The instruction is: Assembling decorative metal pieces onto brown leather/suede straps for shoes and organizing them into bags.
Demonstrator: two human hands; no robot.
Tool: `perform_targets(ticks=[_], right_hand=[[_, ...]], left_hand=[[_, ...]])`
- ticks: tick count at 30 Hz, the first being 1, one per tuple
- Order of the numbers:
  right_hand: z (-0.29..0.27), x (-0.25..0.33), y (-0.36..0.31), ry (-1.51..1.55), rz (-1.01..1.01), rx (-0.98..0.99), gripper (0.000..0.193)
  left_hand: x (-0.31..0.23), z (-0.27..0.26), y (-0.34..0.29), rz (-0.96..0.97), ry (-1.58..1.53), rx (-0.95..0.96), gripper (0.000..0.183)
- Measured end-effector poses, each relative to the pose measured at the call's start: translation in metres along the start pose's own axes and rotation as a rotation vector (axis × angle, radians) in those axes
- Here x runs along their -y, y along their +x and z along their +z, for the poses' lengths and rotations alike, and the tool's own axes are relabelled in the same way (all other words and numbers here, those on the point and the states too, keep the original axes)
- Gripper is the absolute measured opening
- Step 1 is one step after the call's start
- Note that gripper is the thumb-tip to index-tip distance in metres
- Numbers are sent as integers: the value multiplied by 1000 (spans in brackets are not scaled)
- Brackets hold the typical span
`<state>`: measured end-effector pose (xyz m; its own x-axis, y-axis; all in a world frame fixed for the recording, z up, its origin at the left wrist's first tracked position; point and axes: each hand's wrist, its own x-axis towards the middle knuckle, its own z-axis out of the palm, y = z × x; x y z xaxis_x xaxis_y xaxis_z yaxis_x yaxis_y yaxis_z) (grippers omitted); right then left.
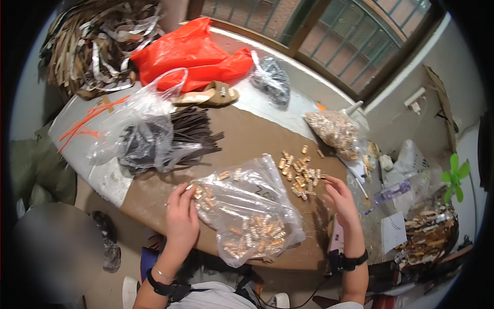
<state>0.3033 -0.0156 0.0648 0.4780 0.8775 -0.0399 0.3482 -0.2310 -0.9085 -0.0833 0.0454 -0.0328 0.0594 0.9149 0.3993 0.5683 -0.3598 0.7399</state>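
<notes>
A clear plastic bag (252, 193) lies on the brown work surface before me, with many small gold metal fittings (260, 237) inside its near end. My left hand (182, 208) is at the bag's left edge, fingers bent round a small gold fitting (197, 192) at the tips. Beside the bag's far right corner lies a loose heap of similar gold fittings (303, 175). At the heap's right edge is my right hand (338, 198), its thumb and index finger apart; whether a fitting touches the index fingertip is too small to tell.
Dark strips (193, 131) in clear plastic lie at the left. Behind them are a sandal (213, 95) and a red bag (193, 56). A full bag of fittings (334, 131) stands far right. Hanging strips (98, 46) fill the far left; a green fan (456, 176) is at right.
</notes>
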Motion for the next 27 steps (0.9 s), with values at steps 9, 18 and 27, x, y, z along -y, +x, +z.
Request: perform_targets(ticks=[9,18,27], right_hand=[[101,33,-65,-649,-292,457,25],[77,51,-80,-614,-320,497,21],[30,63,-52,-504,-201,151,12]], left_hand=[[-1,5,3,34,14,12,32],[-1,2,1,9,-8,16,33],[-1,-3,2,8,34,24,35]])
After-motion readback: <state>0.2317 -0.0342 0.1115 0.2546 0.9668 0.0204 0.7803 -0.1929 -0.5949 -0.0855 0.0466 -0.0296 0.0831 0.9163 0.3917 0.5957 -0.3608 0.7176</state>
